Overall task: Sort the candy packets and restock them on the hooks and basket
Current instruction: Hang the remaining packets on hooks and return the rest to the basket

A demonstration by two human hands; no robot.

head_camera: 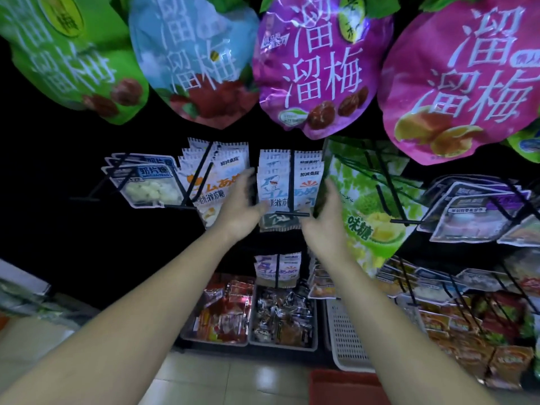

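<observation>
White candy packets with blue print [287, 182] hang on a black hook [292, 213] in the middle of the display. My left hand [242, 204] reaches up at their left edge, fingers fairly straight and blurred, touching the packets. My right hand [325, 213] is at their right edge, its fingers up between the blue-print packets and a large green candy packet [371, 211]. White packets with orange print [216, 176] hang just left. Whether either hand grips a packet is not clear.
Big green, blue, purple and pink plum bags [309, 68] hang overhead. A hook of clear-window packets [146, 182] is at left, more hooks at right [479, 211]. Below stand baskets of red [225, 314] and silver [283, 317] candies and a white basket [347, 340].
</observation>
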